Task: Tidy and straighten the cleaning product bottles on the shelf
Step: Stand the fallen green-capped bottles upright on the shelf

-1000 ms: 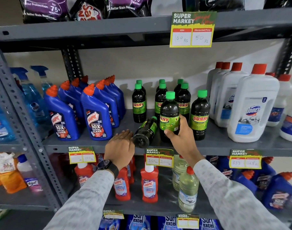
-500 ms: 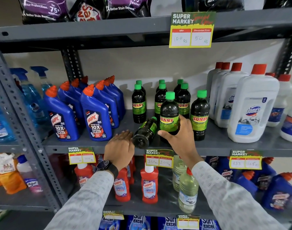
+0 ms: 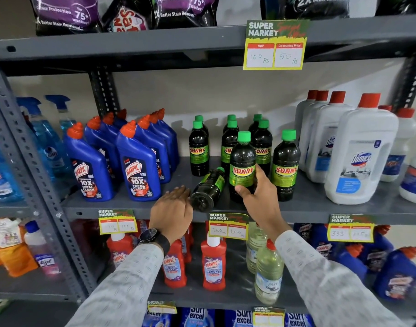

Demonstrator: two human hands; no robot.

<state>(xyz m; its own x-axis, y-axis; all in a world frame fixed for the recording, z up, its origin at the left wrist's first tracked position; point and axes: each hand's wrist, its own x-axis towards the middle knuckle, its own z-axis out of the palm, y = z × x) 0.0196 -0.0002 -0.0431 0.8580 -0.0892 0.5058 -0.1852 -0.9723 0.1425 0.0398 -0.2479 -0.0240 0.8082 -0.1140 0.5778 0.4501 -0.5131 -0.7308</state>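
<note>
Note your right hand (image 3: 256,199) wraps the upright Sunny bottle (image 3: 241,165) at mid-shelf; your left hand (image 3: 172,210), spread flat, touches the toppled bottle (image 3: 208,190), which may roll off the near edge.

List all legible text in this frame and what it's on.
"SUNNY": held green-cap bottle
"HARPIC 10X TOTAL CLEAN": blue bottle
"Domex": white bottle
"SUPER MARKET", "MRP 100 Rs", "Discounted Price 50 Rs": top tag
"160", "100": middle tag
"333": right tag; second price blurred
"HARPIC": red bottle
"Surf excel": bottom packs
Fine print: unreadable.
</note>
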